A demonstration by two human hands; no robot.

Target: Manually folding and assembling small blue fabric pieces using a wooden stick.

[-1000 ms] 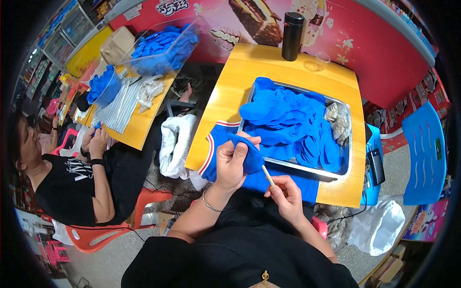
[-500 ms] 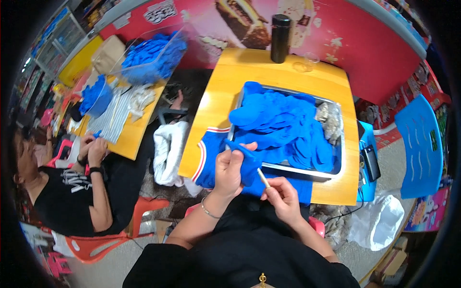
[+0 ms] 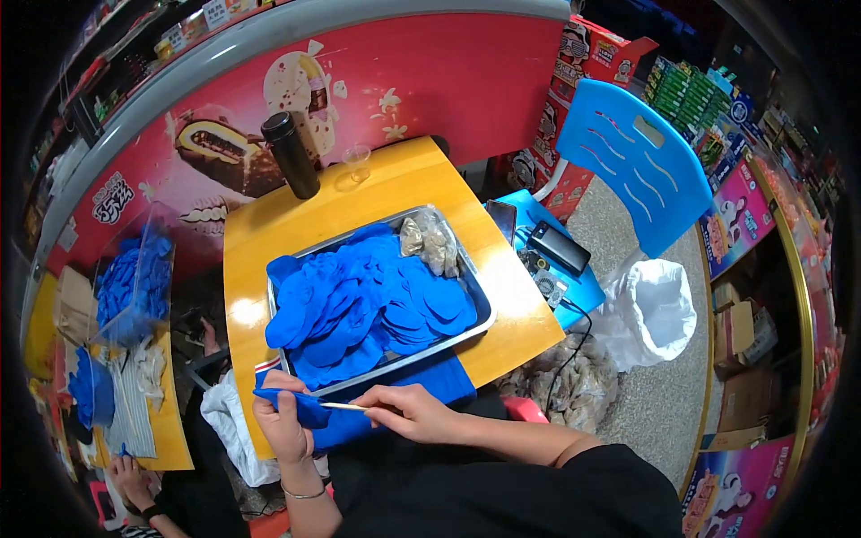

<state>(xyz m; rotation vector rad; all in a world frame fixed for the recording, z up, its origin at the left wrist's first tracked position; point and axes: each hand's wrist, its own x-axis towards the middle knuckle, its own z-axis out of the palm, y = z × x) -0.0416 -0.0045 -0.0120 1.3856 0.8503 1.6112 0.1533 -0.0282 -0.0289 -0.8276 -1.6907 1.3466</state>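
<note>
1. In the head view, my left hand (image 3: 282, 426) is at the lower left of centre, its thumb and fingers closed on a blue piece (image 3: 312, 411) of soft, thin material, which sticks out to the right of my grip.
2. My right hand (image 3: 405, 414), at the lower centre, has its fingers drawn together in a pinch on a slim pale stick (image 3: 348, 407). The stick points left and its far tip meets the edge of the blue piece.
3. Both my hands are just below the near rim of a metal tray (image 3: 489, 316), in the middle of the frame. A heap of blue rounded pieces (image 3: 359, 296) covers most of it, and a clear bag of brownish stuff (image 3: 430, 240) lies in its upper right corner.
4. The tray rests on a yellow wooden desk (image 3: 525, 300). A blue cloth (image 3: 435, 386) lies along the near edge, partly under my hands.
5. At the upper left of the desk I have a black bottle (image 3: 291, 157) standing beside a clear cup (image 3: 357, 163).
6. At the lower left of the frame, another person's hand (image 3: 133, 484) is by a second desk (image 3: 175, 394).
</note>
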